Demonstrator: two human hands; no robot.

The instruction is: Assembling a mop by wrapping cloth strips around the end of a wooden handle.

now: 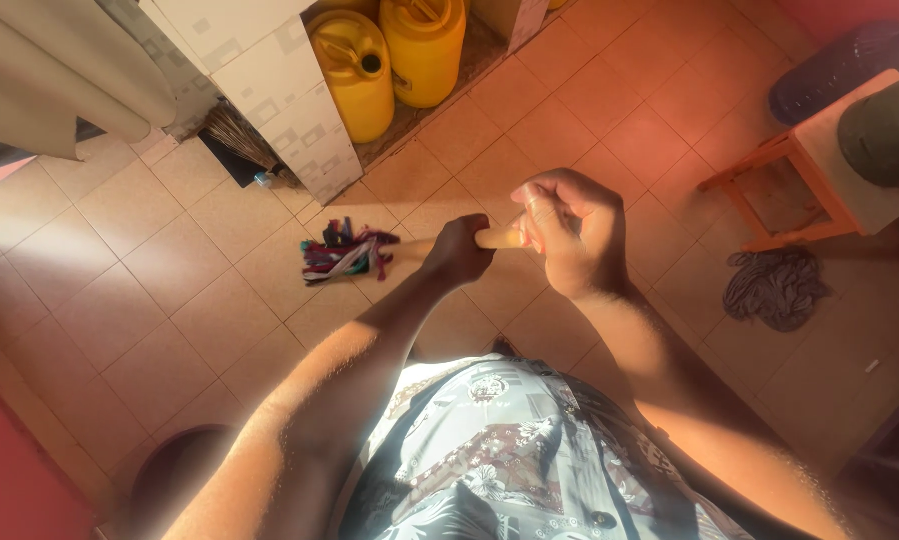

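**Both hands clamped on a mop handle, mop head out to the left**

Taking the mop head (346, 252) as the landmark: it is a bundle of mixed-colour cloth strips lying on the tiled floor (169, 310). Up and left of it, a straw broom (237, 138) is tucked under a tiled counter (269, 80). Above and slightly right of the mop head, two yellow jerrycans (389, 60) stand side by side in a recess beside that counter.

Right of the mop head comes the wooden handle (497, 238), a pale stick whose long axis runs almost level across the view, from the strips on the left toward the person on the right. The left hand (457, 252) is the nearer of the two to the mop head; it is closed in a fist round the handle. Just beside it, further right and touching or nearly touching, the right hand (567, 232) is curled over the handle's end, fingers wrapped tight. Only a short stretch of wood shows between the two fists, and another between the left hand and the strips.

Well to the right of the mop head, a grey rag (775, 288) lies crumpled on the floor, below an orange stool (779, 190) with dark containers beside and on it.
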